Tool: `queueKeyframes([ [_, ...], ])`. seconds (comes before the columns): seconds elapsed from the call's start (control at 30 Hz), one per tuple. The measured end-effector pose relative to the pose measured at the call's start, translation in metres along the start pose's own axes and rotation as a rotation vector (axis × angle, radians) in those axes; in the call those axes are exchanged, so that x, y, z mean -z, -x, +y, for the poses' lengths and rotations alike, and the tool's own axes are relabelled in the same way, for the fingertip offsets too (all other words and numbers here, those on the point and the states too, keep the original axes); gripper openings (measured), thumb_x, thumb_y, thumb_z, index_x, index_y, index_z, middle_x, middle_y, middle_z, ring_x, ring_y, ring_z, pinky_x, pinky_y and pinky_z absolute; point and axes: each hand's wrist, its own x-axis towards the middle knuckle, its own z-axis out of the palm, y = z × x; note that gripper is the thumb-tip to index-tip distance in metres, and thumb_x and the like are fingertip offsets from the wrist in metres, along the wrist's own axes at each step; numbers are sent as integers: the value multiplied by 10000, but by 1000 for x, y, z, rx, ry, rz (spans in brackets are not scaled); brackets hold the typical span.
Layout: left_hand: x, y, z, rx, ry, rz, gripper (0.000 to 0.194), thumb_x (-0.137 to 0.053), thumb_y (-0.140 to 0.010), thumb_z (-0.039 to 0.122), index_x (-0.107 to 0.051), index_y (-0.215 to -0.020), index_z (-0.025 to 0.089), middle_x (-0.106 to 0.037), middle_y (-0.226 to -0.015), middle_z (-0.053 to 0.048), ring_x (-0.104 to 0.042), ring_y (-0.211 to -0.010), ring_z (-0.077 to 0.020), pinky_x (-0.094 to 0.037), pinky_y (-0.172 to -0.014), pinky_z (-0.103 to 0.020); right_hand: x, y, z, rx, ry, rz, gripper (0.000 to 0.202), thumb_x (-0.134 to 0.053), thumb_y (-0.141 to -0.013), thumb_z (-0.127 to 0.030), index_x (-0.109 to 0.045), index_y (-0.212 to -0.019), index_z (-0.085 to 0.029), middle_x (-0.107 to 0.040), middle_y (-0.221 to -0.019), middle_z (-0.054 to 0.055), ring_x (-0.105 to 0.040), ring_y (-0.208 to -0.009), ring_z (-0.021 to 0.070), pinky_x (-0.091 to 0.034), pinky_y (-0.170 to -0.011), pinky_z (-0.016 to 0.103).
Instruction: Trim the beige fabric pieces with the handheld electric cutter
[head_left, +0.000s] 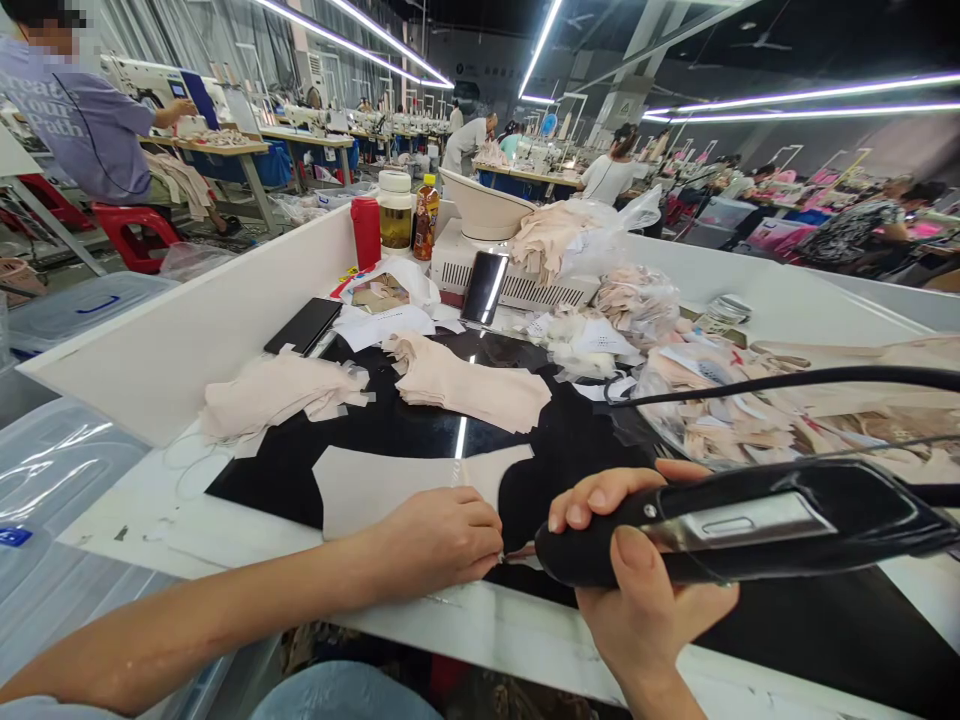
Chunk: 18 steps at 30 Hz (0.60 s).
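The right hand [637, 570] is wrapped around a black handheld tool [862, 510] with a metal plate on its side; any marking on that plate is too small to read. The tool's narrow tip points at the left hand [454, 535], whose fingers are bent and drawn together over the lower right part of a flat beige fabric piece [367, 490]. Whether they pinch its edge, one cannot tell. The piece lies on a black mat [585, 450] at the near side of the white desk [135, 525].

Beyond it sit two stacks of beige cloth, a left one [277, 395] and a middle one [472, 385]. White paper slips [386, 322] near the stacks carry printing too fine to make out, as does a slip [604, 338] farther right, among the bagged pieces. At the back, an amber bottle [427, 205] with a coloured label stands beside a jar [395, 218] and a red cup [366, 232]; the label's wording is illegible.

The clearest lettering is on the purple shirt [97, 150] of a seated person at far left: "Your Path", below a partly cut-off word ending in "reat". Characters on the distant wall sign [495, 70] are blurred.
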Motion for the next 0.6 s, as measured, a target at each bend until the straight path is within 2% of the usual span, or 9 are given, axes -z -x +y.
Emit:
queueKeyframes([
  [0.37,6,0,-5,66,106,14,146,-603,-1072,222,-717,-1013,154,-752,-1024,-60,-694,-999,-201,-540,-922,-294,1,4,2,-28,49,-13,384,-801,-881,-235,-598,-1204,-274,-650,-816,-35,-638,-628,153,-588,-534,309],
  [0.6,5,-2,-5,111,56,-6,82,-670,-1031,218,-708,-994,154,-735,-1033,-60,-695,-992,-208,-549,-916,-310,2,3,2,-24,28,-20,381,-794,-888,-205,-604,-1212,-269,-655,-834,-31,-635,-650,150,-584,-545,302],
])
